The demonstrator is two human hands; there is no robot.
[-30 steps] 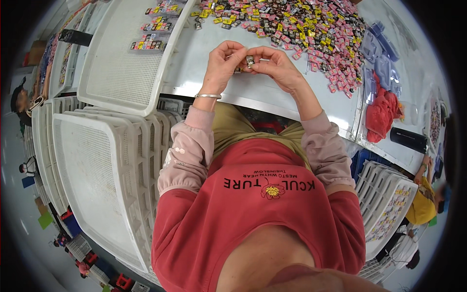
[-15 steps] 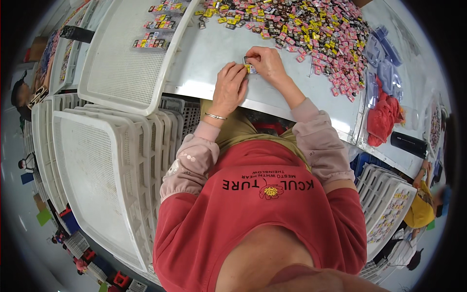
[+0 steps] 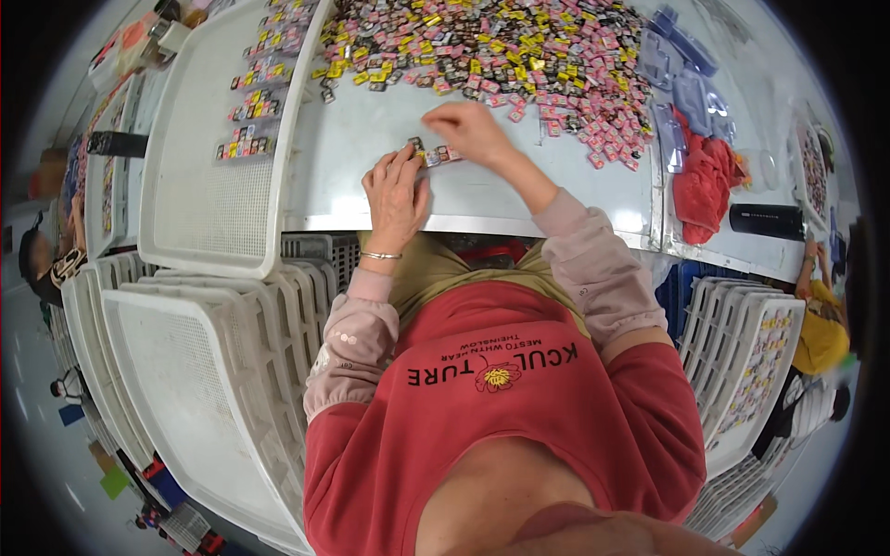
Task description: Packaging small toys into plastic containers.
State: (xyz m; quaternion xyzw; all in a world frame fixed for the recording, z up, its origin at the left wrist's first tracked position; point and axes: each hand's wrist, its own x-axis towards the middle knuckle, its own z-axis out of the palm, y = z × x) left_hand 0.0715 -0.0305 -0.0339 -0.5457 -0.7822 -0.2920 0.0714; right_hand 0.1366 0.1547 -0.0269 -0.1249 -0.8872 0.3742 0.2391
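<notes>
A short row of small printed packets (image 3: 443,156) in pink, white, yellow and dark colours lies on the metal table (image 3: 352,199). My left hand (image 3: 397,190) rests at the left end of this row, its fingertips closed against the packets there. Just above and behind the row is my right hand (image 3: 475,134), with its fingers curled together; anything between them is too small to make out. A big loose heap of similar packets (image 3: 519,65) spreads over the far part of the table.
To the left, a white mesh tray (image 3: 190,176) carries several filled rows of packets (image 3: 248,144). Stacked white trays (image 3: 176,371) stand below it. Clear plastic shells (image 3: 691,97), a red cloth (image 3: 702,190) and a black cylinder (image 3: 768,221) lie at the right.
My right hand has moved off the row and away from my left hand. More of the row shows now. The whole view has shifted, bringing more filled rows on the tray into sight.
</notes>
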